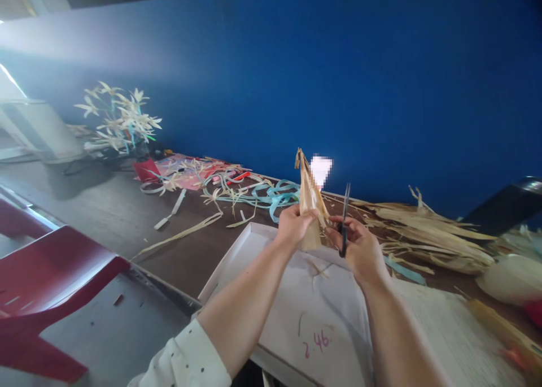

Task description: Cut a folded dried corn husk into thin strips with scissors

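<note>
A dried corn husk [307,192] stands upright over the far edge of a white box lid [283,313], its twisted tip pointing up. My left hand [295,224] is closed on the husk's lower part, thumb in front. Scissors [344,223] with dark handles are in my right hand [362,248], blades pointing upward and away from the husk. The fingertips of my right hand are at the husk's right edge; whether they pinch it I cannot tell. Handwritten purple numbers show on the lid, and a thin husk scrap [318,269] lies near its far end.
Loose husks [436,229] lie to the right beside a pale bowl [512,277]. Blue ribbon [275,198], husk flowers and red scraps spread along the back left. A husk-flower arrangement [127,118] stands farther left. A blue partition [359,82] bounds the table; a red chair [55,274] is front left.
</note>
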`<state>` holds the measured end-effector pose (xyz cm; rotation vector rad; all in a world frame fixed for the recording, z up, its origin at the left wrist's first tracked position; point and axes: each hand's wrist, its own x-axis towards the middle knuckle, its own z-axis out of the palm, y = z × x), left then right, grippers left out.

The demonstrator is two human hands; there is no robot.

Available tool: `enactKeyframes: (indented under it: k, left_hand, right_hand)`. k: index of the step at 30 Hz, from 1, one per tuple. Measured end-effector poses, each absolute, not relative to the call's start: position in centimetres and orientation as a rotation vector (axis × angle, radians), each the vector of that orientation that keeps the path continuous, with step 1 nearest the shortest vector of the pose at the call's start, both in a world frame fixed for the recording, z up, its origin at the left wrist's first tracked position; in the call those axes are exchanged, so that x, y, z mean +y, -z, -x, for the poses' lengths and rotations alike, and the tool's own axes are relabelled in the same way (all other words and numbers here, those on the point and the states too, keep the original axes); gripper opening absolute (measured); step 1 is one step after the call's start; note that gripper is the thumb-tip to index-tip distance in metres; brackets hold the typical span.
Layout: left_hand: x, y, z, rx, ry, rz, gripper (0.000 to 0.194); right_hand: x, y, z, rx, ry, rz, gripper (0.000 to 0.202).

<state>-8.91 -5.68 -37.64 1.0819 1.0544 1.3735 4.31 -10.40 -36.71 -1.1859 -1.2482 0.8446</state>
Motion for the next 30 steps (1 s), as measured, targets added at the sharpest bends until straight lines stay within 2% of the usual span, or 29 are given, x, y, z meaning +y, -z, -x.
enactKeyframes:
  k: [7, 15, 26, 30]
  left_hand:
    - [-6.1, 37.2, 8.8, 1.074, -1.373, -0.988, 0.027]
    - [-5.1, 37.6, 9.8, 1.084, -1.270, -1.244, 0.038]
    - [-4.6, 37.5, 9.8, 1.075, -1.292, -1.428, 0.027]
    - [-4.6, 37.5, 9.9, 1.101, -1.347, -1.420, 0.026]
  right_hand:
    - [-10.3, 37.0, -4.2, -1.298, -0.811, 1.202, 0.047]
    - [-10.4, 36.9, -4.3, -1.195, -0.838, 1.208, 0.046]
    - [-10.4, 36.6, -4.4, -1.144, -0.791, 1.203, 0.043]
    - [-10.5, 36.9, -4.5, -1.125, -0.879, 1.148, 0.042]
